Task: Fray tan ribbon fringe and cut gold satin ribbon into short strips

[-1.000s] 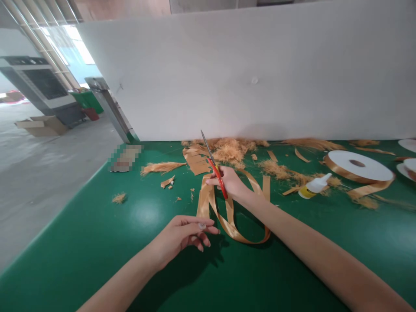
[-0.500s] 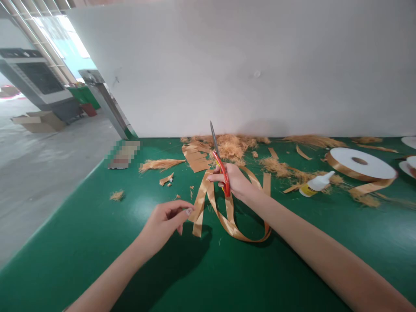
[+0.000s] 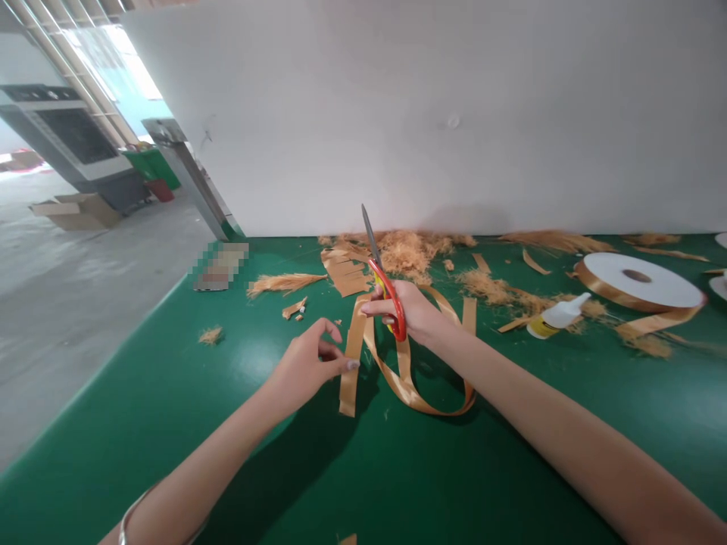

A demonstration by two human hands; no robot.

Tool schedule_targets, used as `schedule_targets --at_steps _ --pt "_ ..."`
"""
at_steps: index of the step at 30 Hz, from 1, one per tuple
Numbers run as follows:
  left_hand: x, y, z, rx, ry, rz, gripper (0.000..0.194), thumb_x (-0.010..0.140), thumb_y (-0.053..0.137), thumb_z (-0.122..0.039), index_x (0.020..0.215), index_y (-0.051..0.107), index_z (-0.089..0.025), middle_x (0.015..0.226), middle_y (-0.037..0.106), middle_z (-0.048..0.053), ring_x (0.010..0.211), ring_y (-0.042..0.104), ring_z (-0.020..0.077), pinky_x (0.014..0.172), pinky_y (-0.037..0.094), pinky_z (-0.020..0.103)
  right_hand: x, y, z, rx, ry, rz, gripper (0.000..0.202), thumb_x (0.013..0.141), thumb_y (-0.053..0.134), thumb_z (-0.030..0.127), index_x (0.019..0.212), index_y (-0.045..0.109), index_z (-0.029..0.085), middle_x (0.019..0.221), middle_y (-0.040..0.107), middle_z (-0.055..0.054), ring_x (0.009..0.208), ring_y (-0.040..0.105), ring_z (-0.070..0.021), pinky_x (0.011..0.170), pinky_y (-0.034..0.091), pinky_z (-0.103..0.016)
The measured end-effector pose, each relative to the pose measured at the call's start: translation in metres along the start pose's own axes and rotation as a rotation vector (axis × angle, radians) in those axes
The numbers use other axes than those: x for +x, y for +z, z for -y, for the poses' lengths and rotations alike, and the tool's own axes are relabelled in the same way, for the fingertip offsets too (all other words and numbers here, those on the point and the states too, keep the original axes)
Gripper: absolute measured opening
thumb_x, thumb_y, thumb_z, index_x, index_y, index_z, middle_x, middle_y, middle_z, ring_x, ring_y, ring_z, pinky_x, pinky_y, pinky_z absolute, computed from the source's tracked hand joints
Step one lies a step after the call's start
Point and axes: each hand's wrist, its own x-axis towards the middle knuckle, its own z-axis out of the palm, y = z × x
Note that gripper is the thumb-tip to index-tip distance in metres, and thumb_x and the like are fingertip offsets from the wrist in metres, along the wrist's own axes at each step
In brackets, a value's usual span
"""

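A glossy green counter [image 3: 454, 469] runs up to an upright white panel [image 3: 397, 113]. Along the panel's foot lie tangled tan fibers [image 3: 406, 253], with a slit tan sheet [image 3: 345, 276] just in front. On the right, a glue bottle [image 3: 560, 314] lies tipped near a white-sided spool [image 3: 610, 274].

The right hand [image 3: 410, 310] has its fingers clamped on red-handled scissors [image 3: 388, 281], blades toward the panel. Tan ribbon [image 3: 348, 378] loops over the counter below that hand, one strip reaching toward the left hand [image 3: 310, 359]. The left fingers are apart, thumb tip over the strip's edge; whether it presses there is hard to tell.

Beyond the counter's left edge, a cardboard box [image 3: 85, 212] sits on the gray floor [image 3: 57, 303] near a gray machine [image 3: 73, 140] and a green bin [image 3: 151, 166].
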Motion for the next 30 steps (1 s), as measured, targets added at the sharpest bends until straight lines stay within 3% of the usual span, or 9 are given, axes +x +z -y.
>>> schedule_targets --at_steps 13,25,30 --pt "-0.007 0.007 0.008 0.224 -0.012 0.032 0.027 0.067 0.066 -0.033 0.074 0.042 -0.022 0.060 0.064 -0.004 0.058 0.057 0.0161 0.055 0.037 0.026 0.001 0.003 -0.009 -0.170 0.005 -0.018 0.034 0.053 0.075 0.025 0.065 0.044 0.018 0.063 0.056 0.001 0.057 0.057 -0.0129 0.047 0.038 -0.023" --pt "-0.012 0.012 0.014 0.522 0.090 0.013 0.018 0.070 0.064 -0.030 0.068 0.049 -0.021 0.065 0.056 -0.002 0.057 0.047 0.0141 0.051 0.029 0.024 -0.007 0.010 -0.001 -0.218 0.067 -0.040 0.036 0.052 0.077 0.018 0.065 0.043 0.019 0.062 0.057 0.001 0.058 0.060 -0.0138 0.046 0.040 -0.021" --pt "-0.008 0.003 0.004 0.514 0.132 -0.074 0.019 0.069 0.066 -0.034 0.069 0.053 -0.020 0.068 0.056 -0.002 0.061 0.050 0.0144 0.055 0.034 0.025 -0.004 0.008 -0.004 -0.230 0.061 -0.029 0.034 0.054 0.076 0.020 0.068 0.044 0.018 0.063 0.056 0.002 0.055 0.057 -0.0117 0.047 0.039 -0.021"
